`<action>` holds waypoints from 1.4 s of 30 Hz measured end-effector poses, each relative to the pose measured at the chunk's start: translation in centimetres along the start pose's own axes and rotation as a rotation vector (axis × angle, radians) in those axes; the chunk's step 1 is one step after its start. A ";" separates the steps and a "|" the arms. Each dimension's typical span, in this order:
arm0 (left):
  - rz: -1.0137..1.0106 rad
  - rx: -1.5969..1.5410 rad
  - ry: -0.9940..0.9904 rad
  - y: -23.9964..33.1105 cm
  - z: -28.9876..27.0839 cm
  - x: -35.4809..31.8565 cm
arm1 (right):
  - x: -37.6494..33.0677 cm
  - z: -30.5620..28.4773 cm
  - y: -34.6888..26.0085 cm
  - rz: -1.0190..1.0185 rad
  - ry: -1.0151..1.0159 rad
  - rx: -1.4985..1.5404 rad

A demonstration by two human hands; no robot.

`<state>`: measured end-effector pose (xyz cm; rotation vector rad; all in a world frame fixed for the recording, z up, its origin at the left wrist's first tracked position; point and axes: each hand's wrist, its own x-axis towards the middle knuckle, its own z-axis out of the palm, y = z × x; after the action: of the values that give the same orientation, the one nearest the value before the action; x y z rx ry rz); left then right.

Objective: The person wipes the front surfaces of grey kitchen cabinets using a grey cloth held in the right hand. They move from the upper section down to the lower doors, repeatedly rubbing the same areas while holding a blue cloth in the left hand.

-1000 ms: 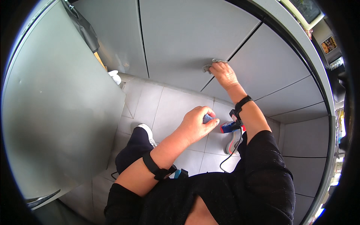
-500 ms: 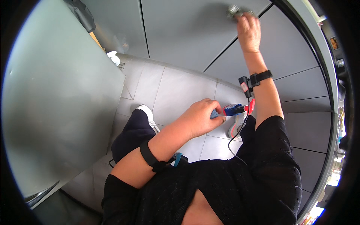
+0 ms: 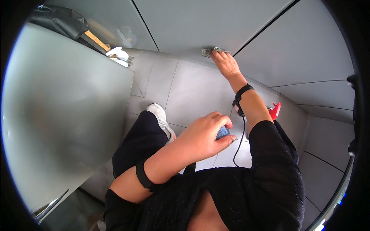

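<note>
My right hand [image 3: 226, 64] reaches forward and presses a crumpled grey cloth [image 3: 207, 52] against the grey cabinet front [image 3: 196, 25], close to its bottom edge. The fingers lie over part of the cloth and hide some of it. In front of my body, my left hand [image 3: 210, 134] is curled round a fuzzy blue cloth [image 3: 222, 133]. Only a small piece of that cloth shows between thumb and fingers, and it touches nothing else.
A pale grey-green appliance-like panel [image 3: 73, 104] fills the left side. White objects [image 3: 118, 56] and a dark bag [image 3: 61, 22] sit behind it. Beyond my right forearm stands a bottle's red spray head [image 3: 274, 111]. A black cable [image 3: 241, 144] hangs from my right wrist strap.
My right hand has moved left and down the cabinet front with the grey cloth. The left hand keeps its hold on the blue cloth. My view has shifted.
</note>
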<state>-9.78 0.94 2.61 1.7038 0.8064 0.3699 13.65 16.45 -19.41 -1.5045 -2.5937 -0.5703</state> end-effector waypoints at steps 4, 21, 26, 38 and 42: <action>-0.039 -0.003 -0.014 -0.3 -0.2 0.5 | -1.4 4.2 -1.4 -0.042 -0.066 -0.068; 0.017 0.048 0.040 -0.1 -0.1 1.2 | -3.3 0.6 1.9 0.061 -0.194 0.121; 0.102 0.068 0.083 0.8 0.5 0.7 | -1.4 -11.2 6.0 -0.003 0.171 -0.136; 0.169 0.127 0.152 0.5 0.2 -0.4 | 5.4 -26.1 7.9 0.501 0.507 -0.369; 0.157 0.129 0.166 0.4 -0.1 -0.6 | 3.4 -21.8 5.4 0.423 0.388 -0.377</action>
<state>-10.15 0.59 3.15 1.8811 0.8333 0.5841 14.16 13.79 3.17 -1.7587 -1.8786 -1.1967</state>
